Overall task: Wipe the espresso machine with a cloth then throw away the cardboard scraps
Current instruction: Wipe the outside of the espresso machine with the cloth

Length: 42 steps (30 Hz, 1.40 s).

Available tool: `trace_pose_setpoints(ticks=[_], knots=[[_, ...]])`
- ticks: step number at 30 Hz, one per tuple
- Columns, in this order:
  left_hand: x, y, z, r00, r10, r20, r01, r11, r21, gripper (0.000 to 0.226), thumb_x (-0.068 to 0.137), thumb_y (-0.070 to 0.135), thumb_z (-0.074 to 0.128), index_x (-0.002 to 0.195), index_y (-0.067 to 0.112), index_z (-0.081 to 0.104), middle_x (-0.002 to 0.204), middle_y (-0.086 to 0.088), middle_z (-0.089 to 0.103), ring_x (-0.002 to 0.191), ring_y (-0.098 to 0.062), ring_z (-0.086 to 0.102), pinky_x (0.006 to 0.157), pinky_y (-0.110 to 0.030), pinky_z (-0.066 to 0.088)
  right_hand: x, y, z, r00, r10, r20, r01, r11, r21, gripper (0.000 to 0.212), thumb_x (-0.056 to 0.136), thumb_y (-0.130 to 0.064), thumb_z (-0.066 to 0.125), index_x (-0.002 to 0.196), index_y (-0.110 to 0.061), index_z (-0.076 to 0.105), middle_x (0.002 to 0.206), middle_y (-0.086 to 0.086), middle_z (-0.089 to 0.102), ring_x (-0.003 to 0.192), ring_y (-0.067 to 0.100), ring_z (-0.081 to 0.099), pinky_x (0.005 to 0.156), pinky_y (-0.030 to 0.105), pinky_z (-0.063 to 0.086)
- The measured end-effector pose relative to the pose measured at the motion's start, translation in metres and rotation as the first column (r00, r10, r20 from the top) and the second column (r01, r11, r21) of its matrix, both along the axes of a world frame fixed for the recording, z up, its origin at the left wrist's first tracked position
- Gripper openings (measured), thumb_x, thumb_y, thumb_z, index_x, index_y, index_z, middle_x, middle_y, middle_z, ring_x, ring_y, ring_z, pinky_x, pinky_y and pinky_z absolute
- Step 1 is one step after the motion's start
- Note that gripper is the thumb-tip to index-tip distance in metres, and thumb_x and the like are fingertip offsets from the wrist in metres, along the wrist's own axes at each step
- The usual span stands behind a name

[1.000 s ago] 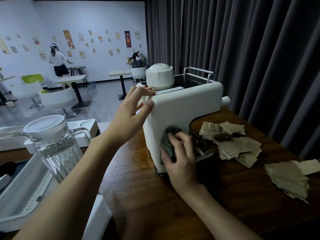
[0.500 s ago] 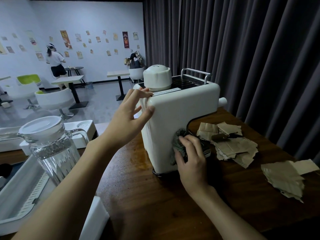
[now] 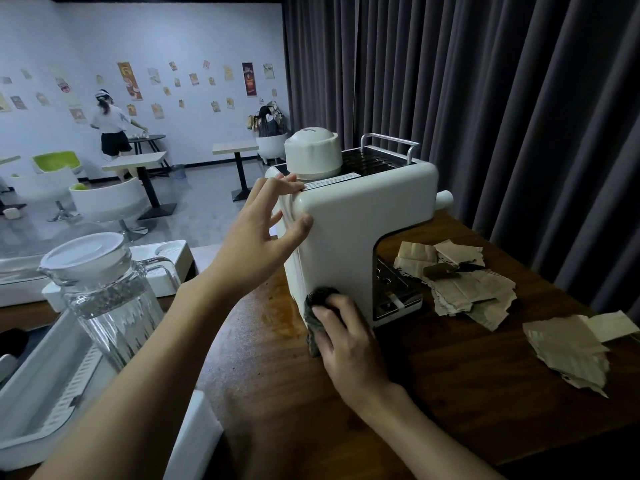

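Observation:
A white espresso machine (image 3: 360,223) stands on the dark wooden table (image 3: 433,393). My left hand (image 3: 263,233) holds its upper left corner, fingers on the top edge and thumb on the near side. My right hand (image 3: 341,336) presses a dark grey cloth (image 3: 317,306) against the machine's lower left side, near the base. Torn cardboard scraps lie to the right: one pile (image 3: 464,282) beside the drip tray, another pile (image 3: 571,348) nearer the table's right edge.
A glass pitcher (image 3: 104,292) with a white lid stands at the left by white trays (image 3: 41,400). A dark curtain (image 3: 502,98) hangs behind the table. In the far room are tables, chairs and a person (image 3: 109,128).
My right hand slid the cloth leftward and down, from the drip tray's edge to the machine's lower left side. My left hand has kept its hold on the top corner.

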<state>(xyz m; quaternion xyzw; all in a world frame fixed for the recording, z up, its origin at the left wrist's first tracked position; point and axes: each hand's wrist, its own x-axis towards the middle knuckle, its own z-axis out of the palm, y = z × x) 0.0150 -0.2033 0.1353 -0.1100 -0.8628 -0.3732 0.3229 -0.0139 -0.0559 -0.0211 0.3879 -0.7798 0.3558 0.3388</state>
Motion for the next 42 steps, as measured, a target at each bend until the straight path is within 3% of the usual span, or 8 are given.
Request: trace_pose_setpoints(ticks=[8, 13, 19, 27, 30, 34, 38, 42], knots=[[0.000, 0.000, 0.000, 1.000, 0.009, 0.020, -0.009, 1.000, -0.005, 0.027, 0.098, 0.030, 0.062, 0.122, 0.031, 0.049, 0.144, 0.007, 0.046, 0.138, 0.005, 0.038, 0.113, -0.036, 0.043, -0.021, 0.026, -0.006, 0.966, -0.105, 0.237, 0.142, 0.979, -0.148, 0.031, 0.075, 0.006, 0.077, 0.102, -0.003, 0.065, 0.118, 0.014, 0.057, 0.102, 0.025, 0.062, 0.081, 0.023, 0.054], [-0.002, -0.001, -0.001, 1.000, 0.009, 0.020, -0.009, 1.000, -0.007, 0.026, 0.098, 0.031, 0.061, 0.120, 0.033, 0.047, 0.144, 0.009, 0.045, 0.137, 0.008, 0.037, 0.113, -0.037, 0.042, -0.017, 0.024, -0.006, 0.949, -0.122, 0.292, 0.185, 0.963, -0.197, 0.024, 0.079, 0.005, 0.073, 0.100, -0.003, 0.064, 0.117, 0.012, 0.056, 0.102, 0.021, 0.061, 0.081, 0.014, 0.049], [-0.003, -0.002, -0.003, 1.000, 0.000, 0.008, 0.000, 1.000, 0.003, 0.025, 0.099, 0.029, 0.061, 0.118, 0.035, 0.047, 0.142, 0.009, 0.046, 0.139, 0.006, 0.036, 0.113, -0.040, 0.042, 0.006, 0.005, -0.015, 0.964, -0.080, 0.253, 0.094, 0.994, -0.046, 0.031, 0.071, 0.006, 0.080, 0.097, -0.005, 0.066, 0.116, 0.013, 0.058, 0.104, 0.028, 0.064, 0.083, 0.034, 0.059], [-0.002, -0.002, -0.002, 1.000, 0.000, 0.018, 0.000, 1.000, 0.001, 0.026, 0.099, 0.029, 0.061, 0.116, 0.041, 0.046, 0.141, 0.012, 0.045, 0.139, 0.006, 0.037, 0.113, -0.037, 0.042, -0.002, 0.017, -0.017, 0.973, -0.038, 0.229, 0.020, 0.997, 0.081, 0.028, 0.076, 0.003, 0.076, 0.099, -0.006, 0.063, 0.121, 0.008, 0.053, 0.109, 0.024, 0.061, 0.096, 0.025, 0.048], [-0.001, -0.001, -0.002, 1.000, 0.003, 0.026, -0.003, 1.000, -0.001, 0.025, 0.099, 0.030, 0.061, 0.118, 0.038, 0.046, 0.142, 0.013, 0.044, 0.139, 0.004, 0.037, 0.113, -0.037, 0.042, -0.011, 0.027, -0.017, 0.940, -0.079, 0.331, 0.073, 0.997, 0.030, 0.026, 0.078, 0.008, 0.072, 0.100, -0.003, 0.064, 0.124, 0.014, 0.052, 0.109, 0.029, 0.062, 0.089, 0.031, 0.056], [-0.001, 0.000, -0.001, 1.000, 0.005, 0.029, -0.005, 1.000, 0.001, 0.025, 0.099, 0.031, 0.060, 0.118, 0.036, 0.046, 0.141, 0.014, 0.044, 0.140, 0.001, 0.038, 0.114, -0.040, 0.042, -0.024, 0.042, -0.016, 0.905, -0.154, 0.396, 0.156, 0.987, 0.027, 0.027, 0.080, 0.010, 0.069, 0.102, -0.002, 0.062, 0.127, 0.013, 0.048, 0.106, 0.023, 0.059, 0.082, 0.021, 0.054], [-0.001, 0.000, -0.001, 0.999, 0.008, 0.032, -0.008, 1.000, -0.001, 0.025, 0.098, 0.032, 0.060, 0.119, 0.034, 0.046, 0.142, 0.012, 0.044, 0.139, 0.000, 0.038, 0.114, -0.041, 0.042, -0.045, 0.057, -0.012, 0.874, -0.234, 0.426, 0.278, 0.960, -0.043, 0.025, 0.080, 0.009, 0.070, 0.099, -0.004, 0.060, 0.120, 0.012, 0.050, 0.100, 0.019, 0.057, 0.064, 0.007, 0.041], [0.000, 0.001, -0.001, 0.999, 0.007, 0.033, -0.007, 1.000, 0.001, 0.025, 0.098, 0.032, 0.060, 0.119, 0.033, 0.047, 0.144, 0.007, 0.045, 0.141, 0.000, 0.037, 0.114, -0.040, 0.042, -0.066, 0.071, -0.009, 0.851, -0.294, 0.436, 0.365, 0.927, -0.087, 0.025, 0.080, 0.006, 0.071, 0.100, -0.004, 0.059, 0.116, 0.014, 0.051, 0.099, 0.013, 0.049, 0.066, 0.005, 0.035]])
